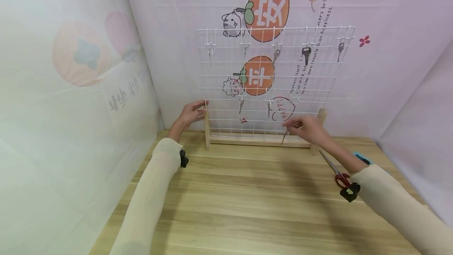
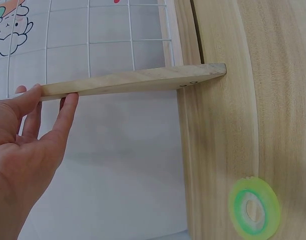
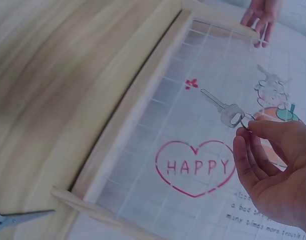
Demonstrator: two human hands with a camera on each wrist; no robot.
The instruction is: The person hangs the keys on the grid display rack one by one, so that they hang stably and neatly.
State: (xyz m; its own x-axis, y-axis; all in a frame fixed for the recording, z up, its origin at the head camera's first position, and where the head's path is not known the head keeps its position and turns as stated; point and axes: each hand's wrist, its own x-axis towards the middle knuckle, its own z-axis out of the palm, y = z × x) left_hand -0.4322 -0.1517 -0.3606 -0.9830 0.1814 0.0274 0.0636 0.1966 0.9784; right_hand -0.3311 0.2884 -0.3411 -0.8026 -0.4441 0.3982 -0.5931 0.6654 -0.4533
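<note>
Right hand (image 3: 273, 165) pinches a light, stiff key (image 3: 220, 106) by its ring – left hand (image 2: 22, 145) steadies the rack (image 1: 263, 89), fingers straight.

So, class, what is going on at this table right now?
A person stands a white wire grid rack on a wooden table. Their left hand steadies the rack's left wooden post, while the right hand pinches the ring of a silver key in front of the grid's lower part. Other keys hang on hooks higher up. Red-handled scissors lie by the right forearm, and a green tape roll sits on the table.
</note>
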